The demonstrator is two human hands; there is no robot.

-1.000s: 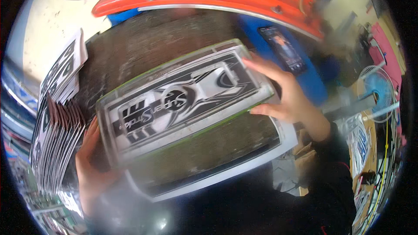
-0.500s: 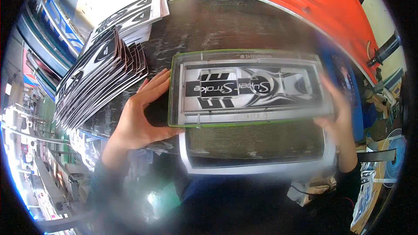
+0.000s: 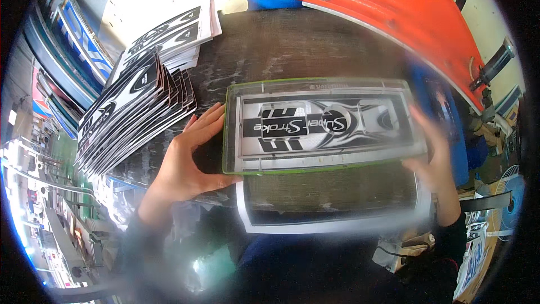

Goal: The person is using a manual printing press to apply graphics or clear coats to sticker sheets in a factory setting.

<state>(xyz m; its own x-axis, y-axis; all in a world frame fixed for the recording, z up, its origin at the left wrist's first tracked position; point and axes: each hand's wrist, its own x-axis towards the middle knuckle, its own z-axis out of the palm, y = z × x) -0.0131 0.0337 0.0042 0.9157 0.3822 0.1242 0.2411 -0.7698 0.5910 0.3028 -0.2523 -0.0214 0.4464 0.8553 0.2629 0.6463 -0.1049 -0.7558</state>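
My left hand [image 3: 188, 163] grips the left end of a clear plastic template [image 3: 326, 84] with a green rim, thumb along its lower edge. My right hand [image 3: 436, 163] grips its right end, blurred, fingers curled at the side. A black-and-white printed sheet [image 3: 354, 146] shows through the template. Below, nearer my body, lies a white-bordered sheet [image 3: 337, 225] with a dark middle, overlapped by the template. Piles of printed sheets [image 3: 132, 110] lie fanned out left of my left hand on the dark worktop [image 3: 292, 34].
A large orange panel [image 3: 394, 0] with bolts runs along the back and right. A phone [image 3: 441, 101] rests on a blue surface at the right. Framed screens [image 3: 67, 62] lean at the far left. A fan [image 3: 509, 202] stands at the lower right.
Since one second ago the view has turned and the template has gone from tilted to nearly level, both hands still on its ends. Over the last half second it shifts slightly lower in view.
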